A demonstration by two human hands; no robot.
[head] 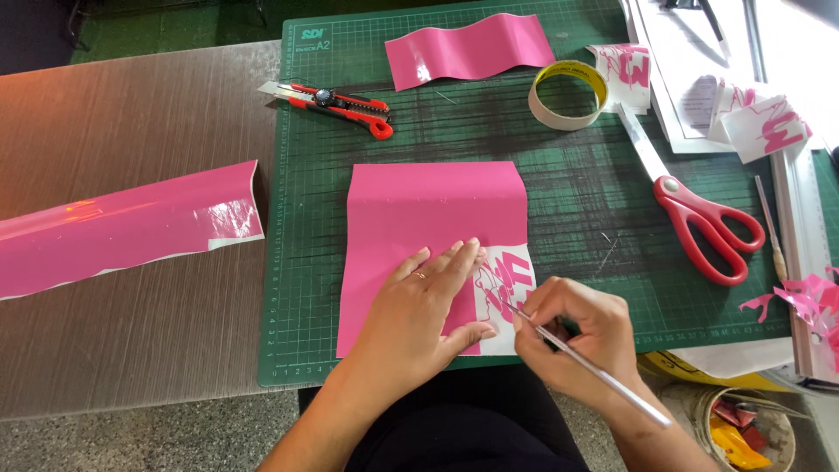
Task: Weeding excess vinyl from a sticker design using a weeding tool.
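Fingers of the right hand (572,336) pinch a thin silver weeding tool (594,367) like a pen, tip resting on the white cut patch at the lower right corner of the pink vinyl sheet (419,236); the shaft trails off toward lower right of the frame. Left hand (419,319) lies flat and open on the sheet just beside that patch, holding nothing, apparently pressing the vinyl down so it does not lift or slide under the tool. Sheet sits at centre of the green cutting mat (568,201), close to the body, within easy reach of both hands.

Further out: red scissors (699,218) at right of the mat, tape roll (568,94) upper centre-right, a wavy pink offcut (468,48) at top, red utility knife (336,103) upper left of the mat. Long pink vinyl strip (122,229) lies on the bench at left, off the mat. Peeled pink scraps (808,301) gather at the right edge, near a metal ruler (808,227). Small bucket (743,428) with waste, lower right.
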